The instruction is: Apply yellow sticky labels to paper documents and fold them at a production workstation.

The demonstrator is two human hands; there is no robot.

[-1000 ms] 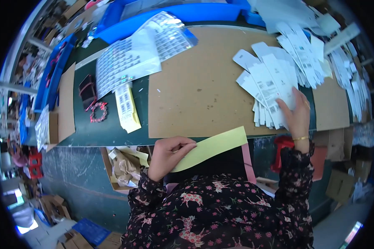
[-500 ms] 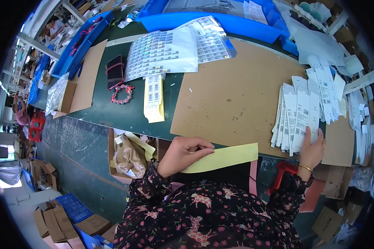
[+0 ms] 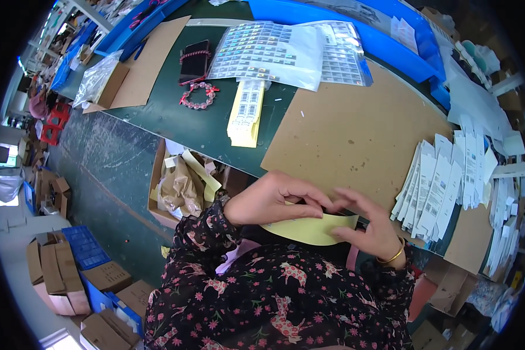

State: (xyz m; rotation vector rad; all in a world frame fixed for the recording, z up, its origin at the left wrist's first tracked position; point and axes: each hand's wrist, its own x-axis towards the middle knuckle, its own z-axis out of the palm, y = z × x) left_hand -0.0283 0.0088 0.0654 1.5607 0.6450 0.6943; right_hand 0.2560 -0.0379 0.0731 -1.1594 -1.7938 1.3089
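A yellow paper strip (image 3: 300,229) bows downward in front of my body at the table's front edge. My left hand (image 3: 277,198) pinches it between thumb and fingers near its upper edge. At the strip's right end is my right hand (image 3: 370,224), its thumb over the paper and its fingers spread apart, reaching toward my left fingertips. Whether something small lies between the two hands' fingertips is hidden. Farther back on the green table lies a stack of yellow strips with printed labels (image 3: 248,114), its top under clear sheets of small stickers (image 3: 265,52).
White printed cartons, folded flat (image 3: 429,186), lie fanned at the right on brown cardboard (image 3: 356,128). A phone (image 3: 194,61) and a beaded bracelet (image 3: 198,96) rest behind the stack. Blue trays (image 3: 414,64) line the back. A box of paper scraps (image 3: 184,186) stands below the table edge.
My right hand has left the white cartons and moved left to the yellow strip's end. The strip, still in my left hand, now bows more. The view has shifted.
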